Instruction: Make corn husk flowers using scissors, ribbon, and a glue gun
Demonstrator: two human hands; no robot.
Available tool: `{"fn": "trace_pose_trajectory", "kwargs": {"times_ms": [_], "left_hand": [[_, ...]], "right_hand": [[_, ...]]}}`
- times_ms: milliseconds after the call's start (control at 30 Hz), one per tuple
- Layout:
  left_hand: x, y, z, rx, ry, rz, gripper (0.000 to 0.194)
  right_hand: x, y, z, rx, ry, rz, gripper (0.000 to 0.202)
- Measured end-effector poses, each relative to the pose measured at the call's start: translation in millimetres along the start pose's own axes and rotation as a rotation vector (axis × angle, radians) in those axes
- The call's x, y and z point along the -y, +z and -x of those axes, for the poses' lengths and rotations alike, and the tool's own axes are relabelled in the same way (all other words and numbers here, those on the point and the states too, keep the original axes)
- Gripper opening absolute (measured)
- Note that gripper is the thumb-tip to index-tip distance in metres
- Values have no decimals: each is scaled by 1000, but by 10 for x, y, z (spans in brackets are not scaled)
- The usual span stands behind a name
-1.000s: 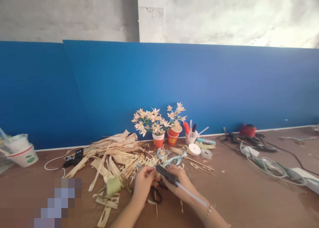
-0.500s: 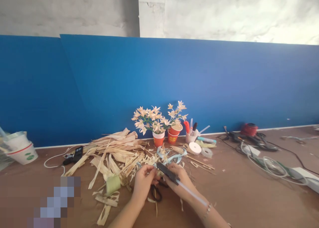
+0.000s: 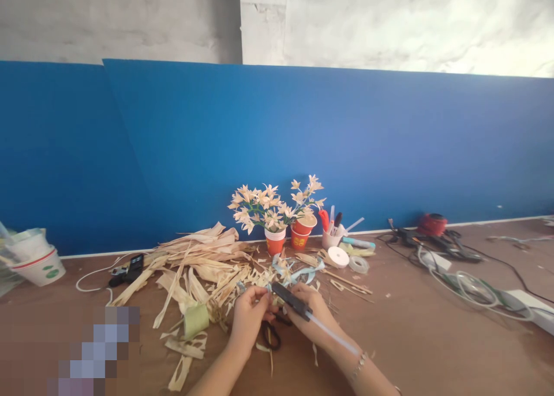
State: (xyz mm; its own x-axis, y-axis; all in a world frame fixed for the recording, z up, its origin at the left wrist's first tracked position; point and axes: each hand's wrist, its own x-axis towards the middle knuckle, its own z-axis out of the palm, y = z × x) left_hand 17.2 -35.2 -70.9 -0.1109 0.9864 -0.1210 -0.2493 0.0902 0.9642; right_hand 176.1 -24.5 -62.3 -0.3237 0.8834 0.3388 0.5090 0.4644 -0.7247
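My right hand (image 3: 315, 315) grips a black glue gun (image 3: 289, 301), with a pale glue stick (image 3: 332, 333) reaching back from it over my wrist. The gun's nozzle end points at the fingertips of my left hand (image 3: 249, 315). Those fingers are pinched together; whatever small piece they hold is too hidden to name. Below and between my hands lie black-handled scissors (image 3: 271, 336), partly covered. Just beyond are pale husk scraps (image 3: 259, 277) and a crumpled light-blue strip (image 3: 308, 273).
Dried husks (image 3: 203, 251) pile up at left, near a green roll (image 3: 196, 321). Pale flowers (image 3: 259, 202) stand in a red paper cup (image 3: 276, 244) against the blue partition (image 3: 216, 136). White tape (image 3: 338, 257) lies right of it. Cables (image 3: 476, 289) sprawl at far right.
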Motion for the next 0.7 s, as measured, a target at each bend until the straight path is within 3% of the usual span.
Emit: {"fn": "trace_pose_trajectory", "kwargs": {"times_ms": [700], "left_hand": [[-25, 1, 15, 2, -8, -7, 26]], "right_hand": [[8, -19, 7, 5, -46, 4, 11]]}}
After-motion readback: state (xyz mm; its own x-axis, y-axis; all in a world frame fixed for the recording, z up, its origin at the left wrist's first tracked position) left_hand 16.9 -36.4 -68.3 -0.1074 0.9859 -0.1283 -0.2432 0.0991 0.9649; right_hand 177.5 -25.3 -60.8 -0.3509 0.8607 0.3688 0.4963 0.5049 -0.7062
